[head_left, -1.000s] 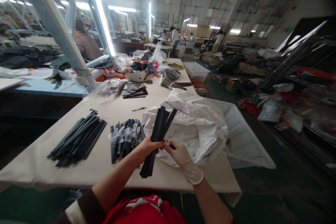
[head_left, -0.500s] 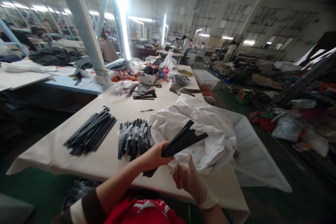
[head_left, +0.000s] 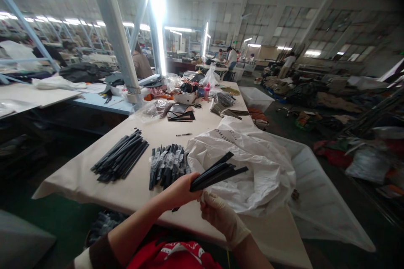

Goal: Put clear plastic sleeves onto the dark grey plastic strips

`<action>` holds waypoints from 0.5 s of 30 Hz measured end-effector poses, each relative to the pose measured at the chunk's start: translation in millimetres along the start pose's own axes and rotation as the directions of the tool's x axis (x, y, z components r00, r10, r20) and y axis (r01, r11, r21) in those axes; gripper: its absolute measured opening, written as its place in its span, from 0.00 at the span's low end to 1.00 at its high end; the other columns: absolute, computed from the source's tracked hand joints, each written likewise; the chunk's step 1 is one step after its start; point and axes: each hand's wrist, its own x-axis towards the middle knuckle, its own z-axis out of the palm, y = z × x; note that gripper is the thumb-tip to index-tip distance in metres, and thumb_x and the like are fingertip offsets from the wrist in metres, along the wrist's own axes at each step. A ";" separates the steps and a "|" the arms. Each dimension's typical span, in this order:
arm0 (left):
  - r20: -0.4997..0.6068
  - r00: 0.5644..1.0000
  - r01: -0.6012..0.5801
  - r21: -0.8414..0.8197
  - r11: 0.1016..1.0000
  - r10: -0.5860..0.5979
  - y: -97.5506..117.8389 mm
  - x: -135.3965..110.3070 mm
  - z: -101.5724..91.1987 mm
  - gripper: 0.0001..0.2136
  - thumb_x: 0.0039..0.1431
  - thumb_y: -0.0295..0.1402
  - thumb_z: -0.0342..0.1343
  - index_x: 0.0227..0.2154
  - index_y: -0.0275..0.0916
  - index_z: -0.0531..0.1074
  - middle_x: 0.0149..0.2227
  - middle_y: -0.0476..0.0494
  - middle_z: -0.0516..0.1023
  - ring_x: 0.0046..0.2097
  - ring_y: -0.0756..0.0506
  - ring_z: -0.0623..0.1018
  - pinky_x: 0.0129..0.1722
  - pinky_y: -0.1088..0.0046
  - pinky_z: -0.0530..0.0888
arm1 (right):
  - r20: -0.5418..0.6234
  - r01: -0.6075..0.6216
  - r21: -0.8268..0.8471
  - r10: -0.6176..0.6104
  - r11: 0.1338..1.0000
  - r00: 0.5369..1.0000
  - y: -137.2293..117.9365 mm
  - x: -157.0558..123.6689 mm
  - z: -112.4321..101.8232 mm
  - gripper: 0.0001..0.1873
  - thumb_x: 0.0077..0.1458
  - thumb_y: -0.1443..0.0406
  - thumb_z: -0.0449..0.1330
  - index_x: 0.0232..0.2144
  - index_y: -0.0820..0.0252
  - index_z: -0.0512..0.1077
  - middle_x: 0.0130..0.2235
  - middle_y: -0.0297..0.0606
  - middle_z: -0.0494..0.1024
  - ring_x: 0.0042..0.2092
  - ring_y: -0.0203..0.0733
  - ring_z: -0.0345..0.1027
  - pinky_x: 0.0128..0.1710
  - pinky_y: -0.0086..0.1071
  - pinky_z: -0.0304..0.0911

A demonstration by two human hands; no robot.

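Note:
My left hand (head_left: 179,191), bare, is closed round a bundle of black flat strips (head_left: 217,171) that fans out to the right over the table's near edge. My right hand (head_left: 217,216), in a pale glove, sits just under the bundle's near end with its fingers curled against it. Behind the strips lies a crumpled white plastic bag (head_left: 249,168). Left of my hands are a bunch of plastic-wrapped black strips (head_left: 167,164) and a larger pile of bare black strips (head_left: 121,157).
The cream table (head_left: 145,126) runs away from me, with a pen (head_left: 184,134), black sheets (head_left: 181,112) and clutter at its far end. A white tub (head_left: 312,185) stands to the right. A grey post (head_left: 115,29) rises at the left. People work at far tables.
The bundle swung from upright to nearly level, pointing right. My gloved right hand dropped below it near the table edge. The view lifted and shifted, showing more ceiling.

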 end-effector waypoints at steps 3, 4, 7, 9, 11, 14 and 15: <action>-0.118 0.990 0.067 -0.112 0.991 -0.080 -7.5 -4.4 -7.1 0.08 0.48 0.35 0.54 0.32 0.37 0.66 0.23 0.54 0.67 0.25 0.52 0.66 0.24 0.79 0.62 | -0.103 0.232 -0.044 -0.235 0.972 0.966 -14.6 8.0 -0.8 0.19 0.34 0.58 0.71 0.19 0.62 0.65 0.19 0.26 0.62 0.21 0.27 0.52 0.21 0.23 0.50; -0.122 0.986 0.094 -0.156 0.983 -0.113 -10.0 -6.7 -8.9 0.09 0.49 0.37 0.53 0.32 0.37 0.66 0.22 0.54 0.67 0.24 0.52 0.65 0.23 0.78 0.62 | -0.124 0.310 -0.050 -0.314 0.949 0.941 -20.5 10.5 -1.8 0.19 0.37 0.57 0.70 0.19 0.61 0.64 0.18 0.26 0.61 0.21 0.27 0.51 0.22 0.23 0.50; -0.032 0.979 0.185 -0.276 0.943 -0.201 -15.9 -16.4 -11.6 0.12 0.52 0.43 0.50 0.26 0.37 0.63 0.17 0.55 0.64 0.20 0.53 0.63 0.21 0.77 0.60 | -0.169 0.450 -0.016 -0.446 0.893 0.879 -36.4 16.7 -5.2 0.20 0.43 0.54 0.65 0.18 0.61 0.63 0.18 0.26 0.59 0.21 0.28 0.50 0.21 0.24 0.49; 0.010 0.966 0.246 -0.332 0.911 -0.258 -17.6 -23.8 -11.0 0.15 0.53 0.45 0.48 0.22 0.38 0.61 0.16 0.54 0.64 0.19 0.53 0.63 0.21 0.77 0.60 | -0.200 0.477 -0.007 -0.469 0.879 0.860 -43.0 20.2 -7.5 0.19 0.43 0.53 0.65 0.19 0.61 0.64 0.19 0.28 0.62 0.21 0.28 0.52 0.20 0.24 0.49; 0.026 0.949 0.302 -0.363 0.881 -0.315 -17.9 -30.4 -9.7 0.14 0.51 0.45 0.50 0.22 0.38 0.61 0.15 0.54 0.64 0.19 0.53 0.63 0.21 0.77 0.59 | -0.239 0.469 -0.018 -0.459 0.883 0.856 -46.1 23.9 -10.3 0.18 0.39 0.55 0.67 0.22 0.62 0.67 0.23 0.30 0.67 0.22 0.28 0.54 0.20 0.24 0.50; 0.028 0.925 0.362 -0.362 0.859 -0.378 -17.6 -37.5 -8.8 0.14 0.47 0.45 0.52 0.22 0.39 0.60 0.15 0.55 0.65 0.18 0.53 0.64 0.20 0.77 0.59 | -0.297 0.436 0.022 -0.410 0.900 0.862 -47.9 29.4 -14.6 0.20 0.34 0.55 0.70 0.24 0.61 0.67 0.23 0.30 0.68 0.22 0.28 0.55 0.20 0.25 0.51; 0.023 0.919 0.378 -0.347 0.858 -0.395 -17.3 -39.3 -9.0 0.15 0.46 0.46 0.53 0.22 0.39 0.60 0.15 0.55 0.65 0.18 0.52 0.64 0.20 0.77 0.60 | -0.304 0.429 0.044 -0.397 0.902 0.866 -48.6 31.1 -15.5 0.21 0.34 0.55 0.70 0.23 0.61 0.66 0.22 0.28 0.66 0.22 0.28 0.54 0.20 0.25 0.50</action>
